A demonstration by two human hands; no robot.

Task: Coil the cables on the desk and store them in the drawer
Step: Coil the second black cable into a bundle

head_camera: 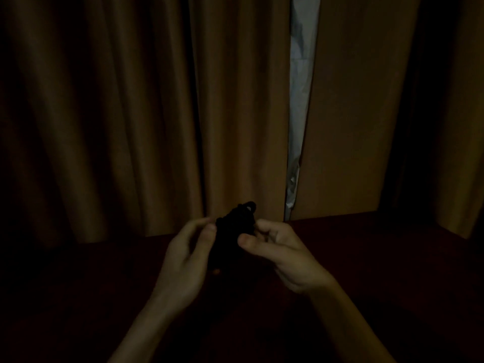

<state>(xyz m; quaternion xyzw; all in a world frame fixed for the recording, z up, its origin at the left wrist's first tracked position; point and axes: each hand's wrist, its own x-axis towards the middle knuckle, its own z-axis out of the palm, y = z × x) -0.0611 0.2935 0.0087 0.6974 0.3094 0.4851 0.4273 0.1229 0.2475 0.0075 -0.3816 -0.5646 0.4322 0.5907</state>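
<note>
Nearest the camera, the left forearm (146,323) and right forearm (348,323) enter from the lower edge, both bare, and converge toward the middle of the view. The left hand (188,255) is turned palm inward with its fingers curled. Its thumb and forefinger tips come together at the left edge of a black cable bundle (234,226) and touch it. The remaining left fingers pass behind the bundle and are mostly hidden. The right hand (277,252) is likewise curled: its thumb lies across the lower right side of the bundle and its forefinger bends in against the right edge, so the bundle is clamped between thumb and fingers. Both hands grip the same item, one on each side. The bundle is a compact wad of wound cable, held in the air between the hands, above the desk and not resting on it; a small loop stands out at its top. Light is poor and the cable is black, so single turns, plugs and loose ends cannot be made out. Beneath and beyond the hands lies the desk (366,258), a dark reddish-brown surface running to a far edge. Behind that edge hang brown curtains (131,113) in heavy vertical folds. Right of centre the panels part in a narrow gap (298,100), where pale bluish-white material shows down to the desk edge.
</note>
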